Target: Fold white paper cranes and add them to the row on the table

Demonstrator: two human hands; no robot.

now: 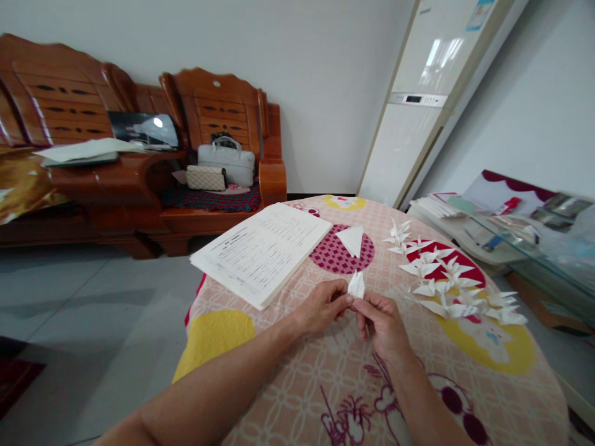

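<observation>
Between my two hands, over the middle of the table, is a small piece of folded white paper [356, 285] with its pointed end up. The fingers of my left hand [328, 303] pinch its lower left edge. My right hand [381, 319] pinches the lower right edge, thumb and fingertips pressed together. Just beyond lies a folded paper triangle [352, 240], flat on the cloth. Several folded paper cranes [437, 266] sit in a group to the right of my right hand. Left of my hands rests a stack of printed sheets [264, 251].
A patterned tablecloth [288, 384] covers the round table. To the right stands a glass-topped side table [548, 260] with papers and small items. Behind are wooden chairs [223, 111], one holding a grey bag [232, 162] and a quilted purse [206, 178], and a tall white cabinet-style air conditioner [409, 124].
</observation>
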